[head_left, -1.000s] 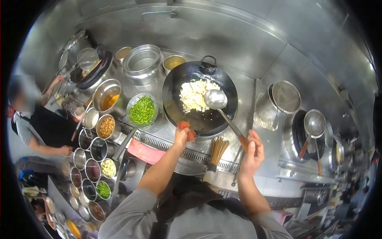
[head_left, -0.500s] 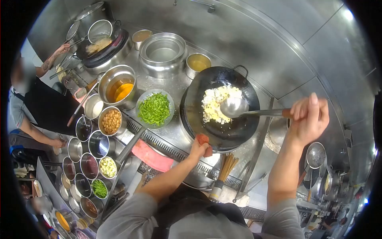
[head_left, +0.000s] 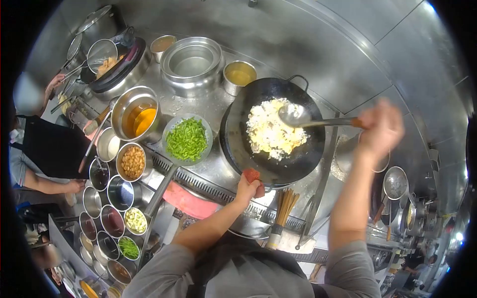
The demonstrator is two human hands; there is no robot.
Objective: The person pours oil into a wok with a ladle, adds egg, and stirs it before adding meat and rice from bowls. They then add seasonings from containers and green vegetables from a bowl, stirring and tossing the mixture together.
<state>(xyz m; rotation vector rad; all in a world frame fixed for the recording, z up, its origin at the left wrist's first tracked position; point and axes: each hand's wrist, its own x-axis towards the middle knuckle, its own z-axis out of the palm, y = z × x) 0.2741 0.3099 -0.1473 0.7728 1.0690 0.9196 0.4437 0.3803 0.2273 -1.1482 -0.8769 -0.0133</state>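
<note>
A black wok (head_left: 238, 144) holds a loose mass of white and yellow egg fried rice (head_left: 273, 131). My left hand (head_left: 246, 191) is closed round a folded red cloth (head_left: 253, 180) at the wok's near edge, where a handle loop partly shows. Blurred by motion, my right hand (head_left: 382, 129) grips the wooden end of a steel ladle (head_left: 320, 122). The ladle's bowl rests over the far part of the rice. To the left of the wok stands a bowl of chopped green leaves (head_left: 187, 139).
Steel pots stand behind, including a large water pot (head_left: 191, 64) and a pot of yellow liquid (head_left: 239, 77). Orange oil fills part of a pot (head_left: 135, 113) at left. Several ingredient tins (head_left: 121, 193) line the left side. A bamboo brush (head_left: 284, 208) stands near me. Another person works at far left.
The ladle bowl has tilted and shifted up over the rice, and my right hand has risen slightly. The rice is spread wider and nearer the wok's middle. My left hand keeps its hold.
</note>
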